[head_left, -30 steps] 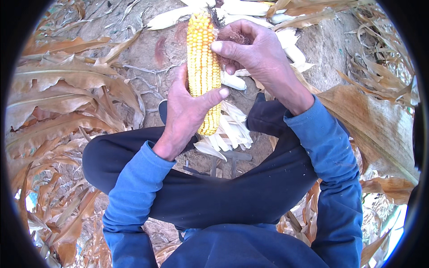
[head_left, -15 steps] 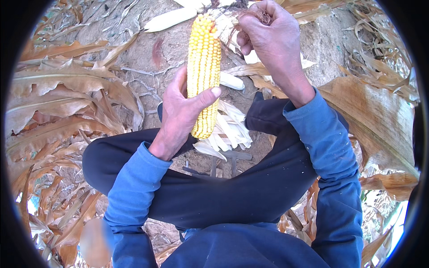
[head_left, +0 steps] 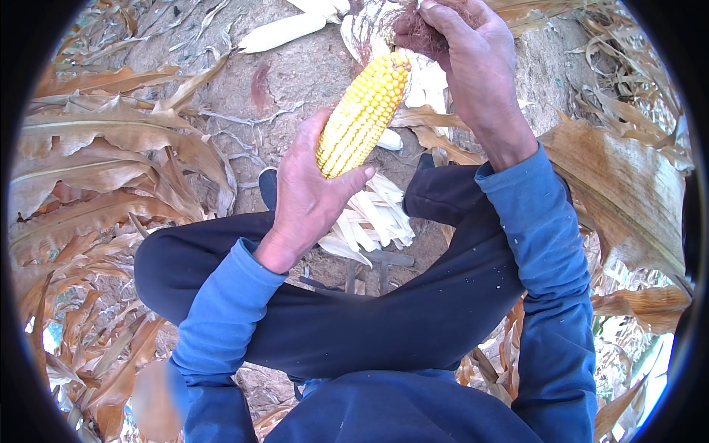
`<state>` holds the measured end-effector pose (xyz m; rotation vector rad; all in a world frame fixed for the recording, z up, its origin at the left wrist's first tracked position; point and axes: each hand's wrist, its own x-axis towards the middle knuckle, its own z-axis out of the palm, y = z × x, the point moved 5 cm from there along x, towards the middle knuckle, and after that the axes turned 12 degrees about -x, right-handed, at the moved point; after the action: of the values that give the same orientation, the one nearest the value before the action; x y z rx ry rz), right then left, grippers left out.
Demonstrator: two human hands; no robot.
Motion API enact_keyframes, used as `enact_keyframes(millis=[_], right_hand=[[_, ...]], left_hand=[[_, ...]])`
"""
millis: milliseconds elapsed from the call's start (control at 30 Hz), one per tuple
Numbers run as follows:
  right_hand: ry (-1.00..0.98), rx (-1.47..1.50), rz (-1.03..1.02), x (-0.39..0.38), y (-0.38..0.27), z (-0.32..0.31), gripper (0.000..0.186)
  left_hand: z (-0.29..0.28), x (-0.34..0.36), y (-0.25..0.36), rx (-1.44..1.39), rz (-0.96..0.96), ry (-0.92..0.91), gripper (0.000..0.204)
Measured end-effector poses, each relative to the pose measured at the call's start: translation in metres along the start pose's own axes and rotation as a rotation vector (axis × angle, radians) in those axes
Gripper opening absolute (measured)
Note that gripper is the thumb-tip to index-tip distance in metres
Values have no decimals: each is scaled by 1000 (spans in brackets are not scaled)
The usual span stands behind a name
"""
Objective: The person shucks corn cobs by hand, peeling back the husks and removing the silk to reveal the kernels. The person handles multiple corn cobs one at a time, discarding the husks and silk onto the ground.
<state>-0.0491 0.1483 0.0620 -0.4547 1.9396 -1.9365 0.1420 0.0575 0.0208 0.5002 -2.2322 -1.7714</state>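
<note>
My left hand is closed round the lower part of a husked yellow corn cob, whose upper end leans to the right. Up and to the right of the cob, my right hand pinches a tuft of reddish-brown corn silk, apart from the cob. Pale husks with dark silk lie on the ground just beyond the cob's tip. Below the cob, between my legs, is a bundle of pale peeled husks.
A whitish husk-covered ear lies on bare soil at the far side. Dry brown corn leaves crowd the left, and a broad dry leaf stands at the right. My crossed legs in dark trousers fill the near middle.
The cob has tilted from nearly upright toward the right and sits lower in my left hand. My right hand has shifted slightly to the right, with more of the silk tuft now showing.
</note>
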Motion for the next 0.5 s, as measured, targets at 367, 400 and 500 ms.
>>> enact_keyframes(millis=[367, 400, 500], right_hand=[[-166, 409, 337, 5, 29, -6, 13], [-168, 424, 369, 5, 32, -4, 14], [-130, 351, 307, 7, 32, -2, 15]], left_hand=[[17, -12, 11, 158, 295, -138, 94], [16, -14, 9, 171, 312, -142, 92], [15, -17, 8, 167, 374, -123, 87]])
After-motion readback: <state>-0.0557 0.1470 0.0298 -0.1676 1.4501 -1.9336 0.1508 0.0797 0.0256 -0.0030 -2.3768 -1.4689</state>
